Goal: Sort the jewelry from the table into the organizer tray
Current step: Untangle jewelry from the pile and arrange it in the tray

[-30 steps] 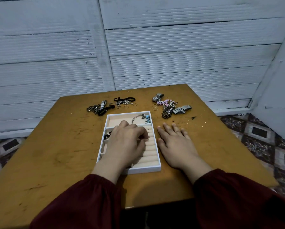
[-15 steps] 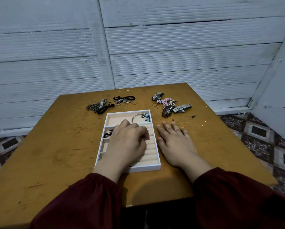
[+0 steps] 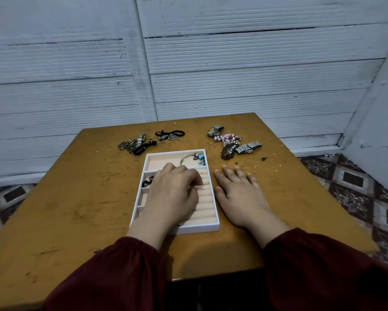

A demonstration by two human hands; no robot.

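The white organizer tray (image 3: 202,228) with beige lining lies mid-table. My left hand (image 3: 172,191) hovers over its ring rolls, fingers curled down, fingertips pinching a thin ring (image 3: 198,188) at the rolls. My right hand (image 3: 240,194) lies flat on the table just right of the tray. A silver bangle with blue charms (image 3: 194,158) lies in the tray's far compartment, and a small black piece (image 3: 147,182) in a left compartment. Loose jewelry lies beyond the tray: a chain pile (image 3: 132,145), a black cord with chain (image 3: 170,135), pink beads (image 3: 227,138), and two watches (image 3: 215,130) (image 3: 248,147).
The worn yellow table (image 3: 76,198) stands against a white slatted wall (image 3: 233,75). Small thin rings (image 3: 172,143) lie scattered behind the tray, more rings (image 3: 211,144) left of the beads. A dark bracelet (image 3: 227,153) sits near the right watch. Patterned floor tiles (image 3: 357,182) show at the right.
Both hands stay nearly where they were. My left hand's fingers shift slightly over the ring rolls; the right hand remains flat.
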